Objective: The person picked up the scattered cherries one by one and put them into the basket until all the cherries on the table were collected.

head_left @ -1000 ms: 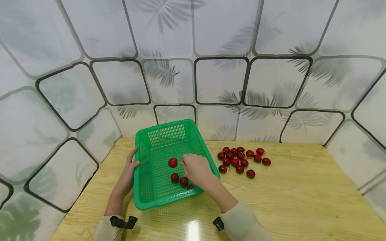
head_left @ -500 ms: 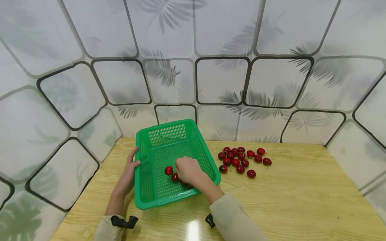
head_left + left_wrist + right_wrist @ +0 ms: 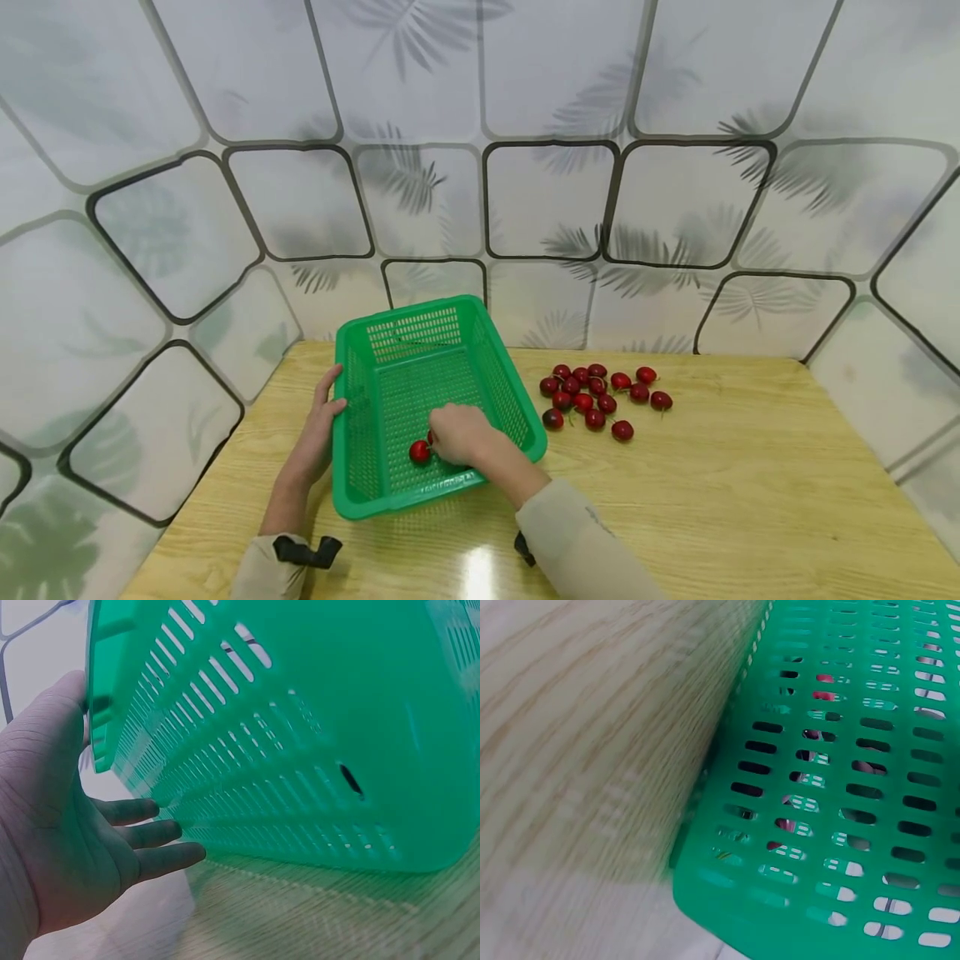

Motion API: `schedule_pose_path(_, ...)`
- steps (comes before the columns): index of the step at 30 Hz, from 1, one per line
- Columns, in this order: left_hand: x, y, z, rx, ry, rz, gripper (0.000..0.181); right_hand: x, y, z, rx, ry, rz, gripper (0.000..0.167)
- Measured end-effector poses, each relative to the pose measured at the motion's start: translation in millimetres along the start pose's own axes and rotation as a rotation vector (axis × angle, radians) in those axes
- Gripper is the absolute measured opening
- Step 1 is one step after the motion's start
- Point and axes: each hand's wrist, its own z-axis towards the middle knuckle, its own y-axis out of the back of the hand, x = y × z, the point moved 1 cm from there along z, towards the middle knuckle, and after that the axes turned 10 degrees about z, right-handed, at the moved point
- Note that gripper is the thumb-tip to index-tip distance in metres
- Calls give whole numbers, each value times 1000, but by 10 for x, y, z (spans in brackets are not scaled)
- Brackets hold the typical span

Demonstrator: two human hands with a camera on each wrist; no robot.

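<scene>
A pale grey wall covering (image 3: pixel 555 204) printed with rounded outlines and feathery leaves stands behind a light yellow wooden table (image 3: pixel 712 500). The right hand (image 3: pixel 467 437) reaches over the near right rim and down into a rectangular green plastic basket (image 3: pixel 339 467) with slotted walls. Its knuckles face up and its fingers bend downward; their tips are hidden, so I cannot tell whether they grip anything. At its left edge shows a sliver of one red cherry (image 3: pixel 431 437); a round, glossy red cherry (image 3: pixel 420 452) lies just beside it in the basket. The left hand (image 3: pixel 318 433) lies along the basket's left outer side, fingers (image 3: pixel 154 834) extended and slightly spread near the slotted wall. Beige sleeves (image 3: pixel 585 533) cover both forearms. Right of the basket, a loose cluster of dark red cherries (image 3: pixel 582 403) rests on the table.
</scene>
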Motion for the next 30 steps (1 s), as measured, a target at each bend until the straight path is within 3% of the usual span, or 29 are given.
schedule_pose_path(13, -7, 0, -5, 4, 3, 14, 59, 1, -25, -8, 40, -21, -31, 47)
schedule_pose_path(30, -13, -3, 5, -6, 29, 16, 60, -24, -23, -5, 12, -22, -58, 46)
